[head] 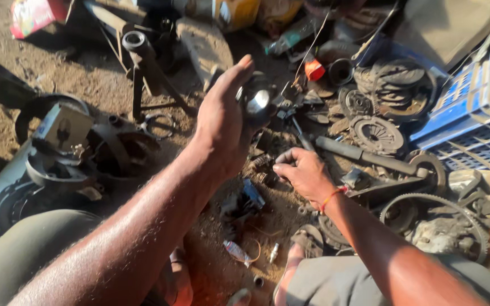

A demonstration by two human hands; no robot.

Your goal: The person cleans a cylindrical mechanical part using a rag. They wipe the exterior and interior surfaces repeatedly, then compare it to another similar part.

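left hand point(222, 122) grips shiny metal part point(258, 103); right hand point(304, 173) (perhaps) grips dark tool point(297, 136).

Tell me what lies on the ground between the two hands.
Head view: between the left hand, holding a shiny round metal part, and the right hand lie a dark coil spring and dirt.

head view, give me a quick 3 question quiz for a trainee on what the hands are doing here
1. True or false: the left hand is raised and holds a shiny round metal part.
2. What does the right hand grip? A) a dark tool handle B) the blue crate C) the large toothed gear
3. Fill in: the right wrist wears a ____ band.

Key: 1 true; 2 A; 3 red-orange
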